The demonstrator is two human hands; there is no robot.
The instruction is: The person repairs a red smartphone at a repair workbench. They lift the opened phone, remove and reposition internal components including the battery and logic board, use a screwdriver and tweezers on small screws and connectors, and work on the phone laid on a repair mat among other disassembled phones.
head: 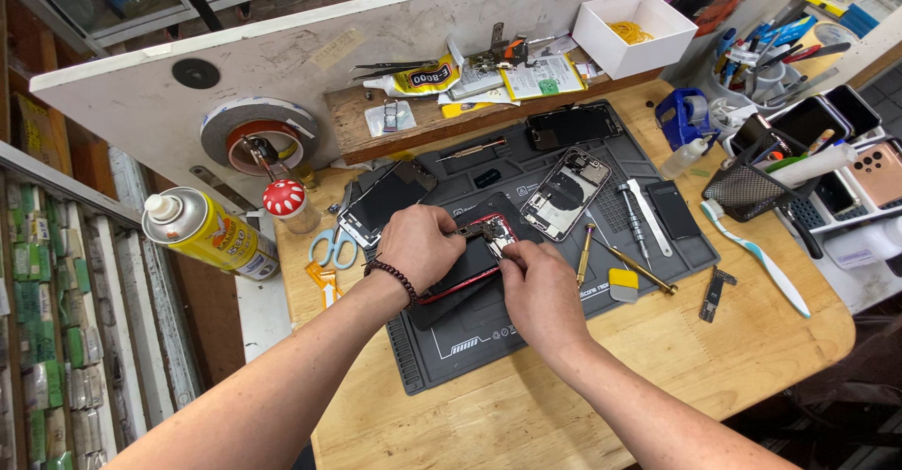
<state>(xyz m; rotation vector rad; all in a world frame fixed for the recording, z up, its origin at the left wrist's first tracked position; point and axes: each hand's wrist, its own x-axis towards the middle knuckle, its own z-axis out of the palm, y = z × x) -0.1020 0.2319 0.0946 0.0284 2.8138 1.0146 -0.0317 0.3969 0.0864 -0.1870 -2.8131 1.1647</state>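
An opened red-framed phone [470,261] lies on a dark grey repair mat [470,338] in the middle of the wooden table. My left hand [418,242], with a bead bracelet on the wrist, rests on the phone's left side and holds it down. My right hand [537,282] pinches at a small part near the phone's upper right corner; the fingertips hide what they grip. A second opened phone body [566,194] lies further back on the mat, and a black screen panel [381,202] lies to the left.
Screwdrivers [634,221] and a yellow block [623,284] lie right of the hands. A yellow spray can [211,233], scissors [329,244] and a tape roll [258,136] sit left. A toothbrush [756,256], mesh basket [752,188] and phone trays stand right. A white box [634,30] sits behind.
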